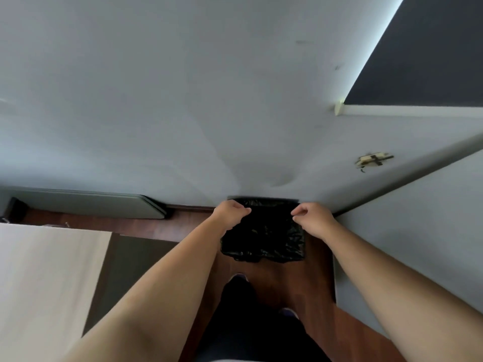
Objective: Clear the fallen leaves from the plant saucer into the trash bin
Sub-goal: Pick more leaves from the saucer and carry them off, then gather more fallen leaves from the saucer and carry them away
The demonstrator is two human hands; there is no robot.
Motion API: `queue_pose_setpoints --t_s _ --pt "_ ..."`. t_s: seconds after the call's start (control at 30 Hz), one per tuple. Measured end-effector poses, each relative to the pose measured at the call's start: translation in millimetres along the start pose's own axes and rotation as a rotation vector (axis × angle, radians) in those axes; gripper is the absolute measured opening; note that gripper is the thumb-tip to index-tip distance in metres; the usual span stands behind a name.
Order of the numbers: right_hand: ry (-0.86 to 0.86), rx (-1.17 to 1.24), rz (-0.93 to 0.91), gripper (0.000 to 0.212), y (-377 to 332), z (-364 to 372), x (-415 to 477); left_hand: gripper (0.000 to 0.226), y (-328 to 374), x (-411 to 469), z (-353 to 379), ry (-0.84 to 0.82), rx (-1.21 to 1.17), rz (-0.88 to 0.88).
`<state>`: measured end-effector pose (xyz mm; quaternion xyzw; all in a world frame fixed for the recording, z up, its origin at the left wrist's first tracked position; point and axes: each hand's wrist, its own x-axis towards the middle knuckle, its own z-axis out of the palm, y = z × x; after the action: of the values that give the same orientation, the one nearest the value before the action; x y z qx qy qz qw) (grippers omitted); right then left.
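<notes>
The trash bin (264,239), lined with a crumpled black bag, stands on the wooden floor against the wall, straight in front of me. My left hand (231,214) hovers over the bin's left rim with its fingers curled shut. My right hand (313,218) hovers over the right rim, thumb and fingertips pinched together. No leaf shows in either hand, and what lies inside the dark bag is too dim to tell. The plant saucer is out of view.
A pale tabletop (44,283) fills the lower left, with a dark mat (130,270) beside it. A grey flat panel (91,205) leans along the wall at the left. A grey wall face (418,231) closes in on the right. My feet (237,279) stand just short of the bin.
</notes>
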<state>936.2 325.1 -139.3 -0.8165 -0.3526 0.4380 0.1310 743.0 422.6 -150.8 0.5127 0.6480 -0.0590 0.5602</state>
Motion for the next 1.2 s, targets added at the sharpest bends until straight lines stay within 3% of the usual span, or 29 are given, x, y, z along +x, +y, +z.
queue_pose_setpoints --t_s 0.3,0.5,0.9,1.07,1.2 --pt "-0.046 -0.106 -0.263 0.014 -71 -17 -59 0.028 -12 -114 -43 0.274 0.107 0.147" --pt "-0.114 -0.158 -0.538 0.013 -154 19 -119 0.025 -73 -207 -92 0.478 0.022 0.101" --pt "-0.501 -0.455 -1.069 0.013 -257 226 -317 0.023 -325 -415 -146 0.966 -0.246 -0.248" --pt "-0.615 -0.534 -1.201 0.014 -265 318 -398 0.026 -426 -470 -146 1.029 -0.316 -0.349" --pt "-0.625 -0.652 -1.277 0.018 -272 388 -457 0.033 -506 -501 -163 1.011 -0.215 -0.414"
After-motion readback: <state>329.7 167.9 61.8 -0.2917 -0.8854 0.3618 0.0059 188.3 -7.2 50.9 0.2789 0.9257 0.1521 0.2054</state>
